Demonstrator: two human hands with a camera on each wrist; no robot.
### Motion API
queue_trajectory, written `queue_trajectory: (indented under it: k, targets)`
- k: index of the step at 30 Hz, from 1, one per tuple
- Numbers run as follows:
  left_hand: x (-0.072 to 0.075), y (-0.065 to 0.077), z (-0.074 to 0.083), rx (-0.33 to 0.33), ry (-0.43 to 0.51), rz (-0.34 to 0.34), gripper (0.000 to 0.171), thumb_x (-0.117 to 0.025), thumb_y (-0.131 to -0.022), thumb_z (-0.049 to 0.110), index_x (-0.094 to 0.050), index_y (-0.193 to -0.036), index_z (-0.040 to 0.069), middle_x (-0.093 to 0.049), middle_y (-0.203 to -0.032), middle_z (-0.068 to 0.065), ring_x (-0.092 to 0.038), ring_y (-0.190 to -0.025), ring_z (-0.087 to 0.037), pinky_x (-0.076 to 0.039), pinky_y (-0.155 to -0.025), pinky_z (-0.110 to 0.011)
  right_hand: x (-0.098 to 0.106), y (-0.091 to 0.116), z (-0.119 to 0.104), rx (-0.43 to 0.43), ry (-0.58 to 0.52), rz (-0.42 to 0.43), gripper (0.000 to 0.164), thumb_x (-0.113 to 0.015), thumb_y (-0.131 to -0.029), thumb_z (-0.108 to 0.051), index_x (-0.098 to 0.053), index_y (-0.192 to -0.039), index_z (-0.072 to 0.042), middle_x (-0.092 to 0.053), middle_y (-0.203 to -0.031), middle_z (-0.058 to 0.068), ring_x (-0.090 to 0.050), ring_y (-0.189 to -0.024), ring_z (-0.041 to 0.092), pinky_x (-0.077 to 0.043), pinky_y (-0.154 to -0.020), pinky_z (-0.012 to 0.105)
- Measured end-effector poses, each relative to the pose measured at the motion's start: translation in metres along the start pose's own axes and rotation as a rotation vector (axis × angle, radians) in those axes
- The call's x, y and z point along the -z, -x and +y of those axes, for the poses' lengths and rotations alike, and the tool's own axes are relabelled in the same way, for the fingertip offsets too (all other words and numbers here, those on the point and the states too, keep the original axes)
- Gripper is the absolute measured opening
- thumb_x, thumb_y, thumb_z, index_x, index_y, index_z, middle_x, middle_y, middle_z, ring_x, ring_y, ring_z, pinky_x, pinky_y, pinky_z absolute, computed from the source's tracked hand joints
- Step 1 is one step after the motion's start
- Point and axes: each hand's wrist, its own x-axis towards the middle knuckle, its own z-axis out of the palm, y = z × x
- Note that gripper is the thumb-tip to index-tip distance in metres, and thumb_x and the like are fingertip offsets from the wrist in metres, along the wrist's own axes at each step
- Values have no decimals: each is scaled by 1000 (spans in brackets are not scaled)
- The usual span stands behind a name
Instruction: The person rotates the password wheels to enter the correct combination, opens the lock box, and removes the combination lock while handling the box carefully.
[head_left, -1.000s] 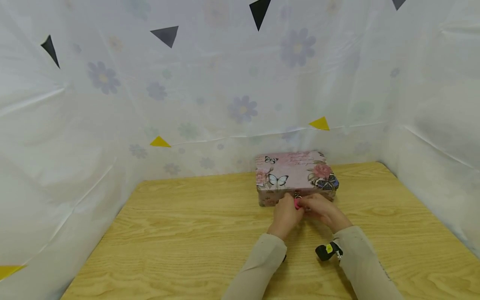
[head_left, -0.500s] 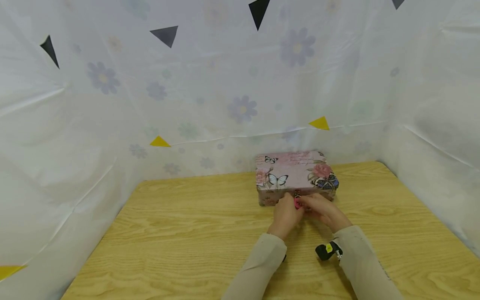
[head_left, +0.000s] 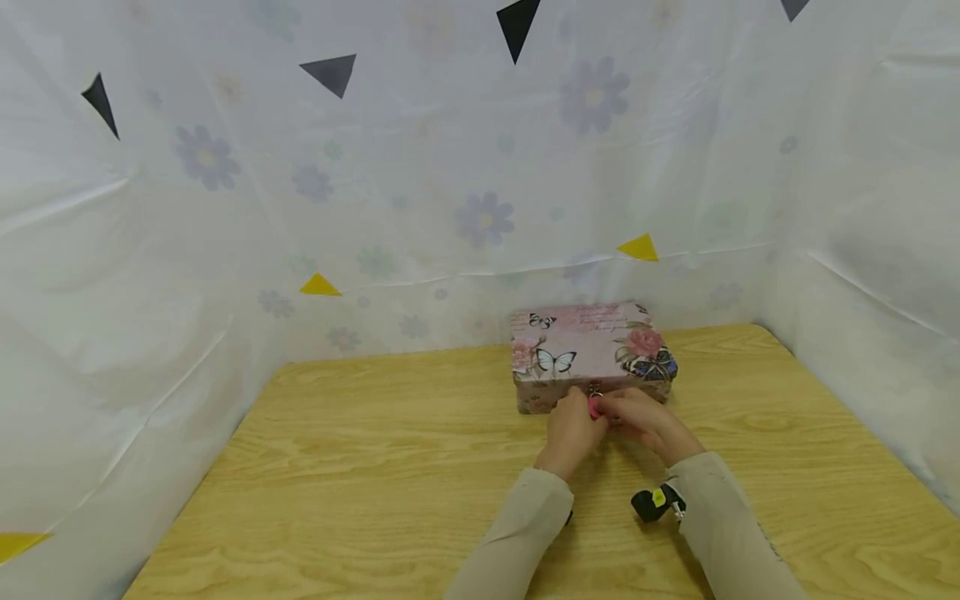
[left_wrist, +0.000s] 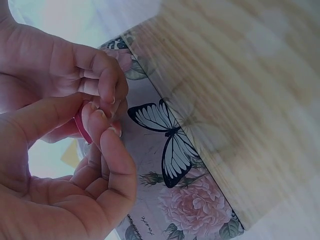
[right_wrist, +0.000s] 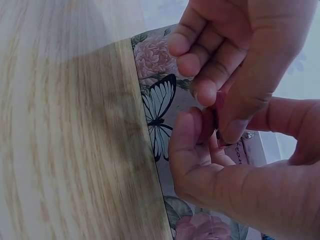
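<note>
A pink box with butterfly and flower prints stands at the back right of the table, its lid closed. At its front clasp hangs a small pink padlock with a metal shackle. My left hand pinches the padlock between thumb and curled fingers. From the right, my right hand has thumb and fingertips pinched at the padlock too, meeting the left fingertips. In the left wrist view only the reddish edge of the padlock shows between the fingers; I cannot tell whether the right fingertips also hold something smaller.
The wooden table spreads left of and in front of the box. White sheeting with flower prints and triangle stickers encloses the back and sides, close behind the box. A black wrist camera sits under the right sleeve.
</note>
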Motion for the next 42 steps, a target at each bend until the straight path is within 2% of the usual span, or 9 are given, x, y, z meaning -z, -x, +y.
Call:
queue_trajectory:
  k: [12,15,22,27,37,42]
  targets:
    - [0,-1,0,-7,11,20,26,-72,-81,18,-52,-90,3,-57,-71,-9,-57,-61,-20,-41,-51,-33,-2,2,-3,-14,9,39,18,-51,-94,-9,-64,-95,4,-59,-87,-1,-55,-79,10,-49,-71,26]
    - [0,-1,0,-8,-6,18,25,-72,-82,19,-52,-89,4,-57,-71,-9,-58,-62,-21,-42,-52,-33,-1,0,-1,-12,4,40,18,-51,-94,-10,-64,-95,1,-59,-87,-2,-56,-79,9,-49,-71,27]
    - [0,0,0,2,-13,9,26,-72,-83,21,-53,-91,4,-58,-73,-10,-61,-65,-24,-44,-54,-34,-1,-3,2,-29,-28,35,21,-47,-95,-12,-64,-82,-10,-57,-78,-5,-53,-72,8,-47,-67,25]
    - [-1,0,0,1,-18,10,27,-72,-83,21,-53,-90,4,-59,-73,-10,-62,-67,-25,-44,-54,-34,-2,-3,3,-37,-34,32,21,-48,-96,-11,-62,-81,-8,-55,-78,-4,-51,-72,8,-46,-67,25]
    - [-2,-1,-1,-12,-25,26,27,-73,-81,21,-53,-89,4,-62,-76,-13,-66,-73,-30,-47,-57,-37,-2,2,-1,1,-29,13,20,-47,-94,-5,-65,-85,-4,-57,-85,-1,-54,-77,10,-48,-69,26]
    - [-3,-1,-1,-7,-24,34,26,-73,-81,20,-53,-88,5,-61,-74,-11,-64,-69,-26,-46,-56,-35,-2,2,-1,-5,-24,14,19,-47,-95,-6,-64,-88,-2,-57,-84,-1,-54,-76,10,-48,-69,25]
